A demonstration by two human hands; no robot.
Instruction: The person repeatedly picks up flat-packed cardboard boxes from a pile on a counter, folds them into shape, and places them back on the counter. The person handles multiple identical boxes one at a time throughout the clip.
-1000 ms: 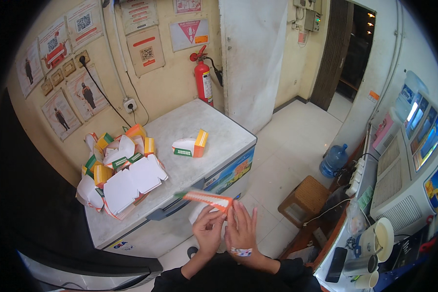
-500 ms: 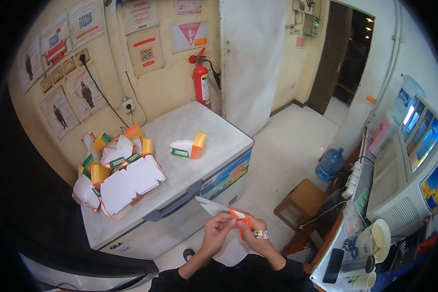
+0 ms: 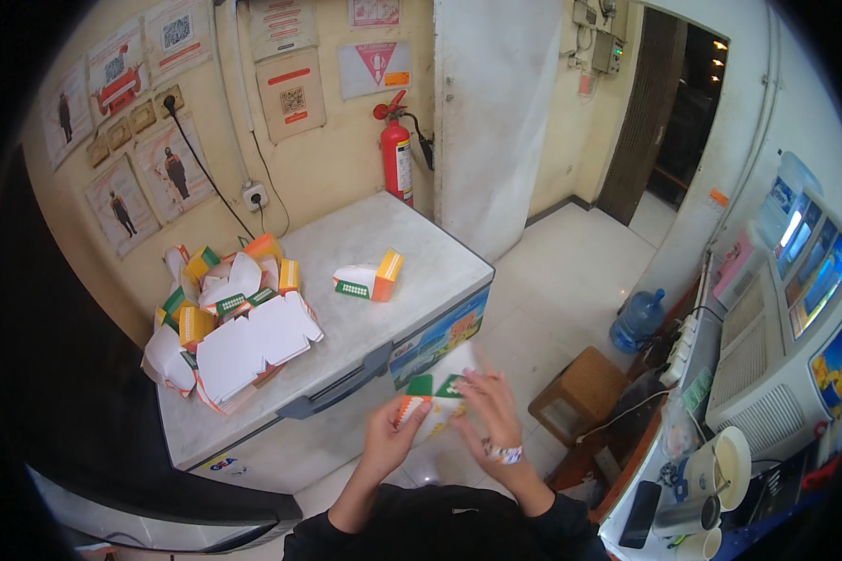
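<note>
Two hands are closed together on a flat carton blank, white with green and orange flaps, held low in front of the chest freezer. The left hand pinches its lower corner; the right hand is spread over its right side. Half a second earlier the blank was tilted with its orange edge uppermost; now green flaps are turned up. Beyond the hands, one folded white-and-orange box lies on the freezer lid. Farther left, a heap of cartons is piled. Behind, rectangular posters and a red extinguisher are seen against the yellow wall.
</note>
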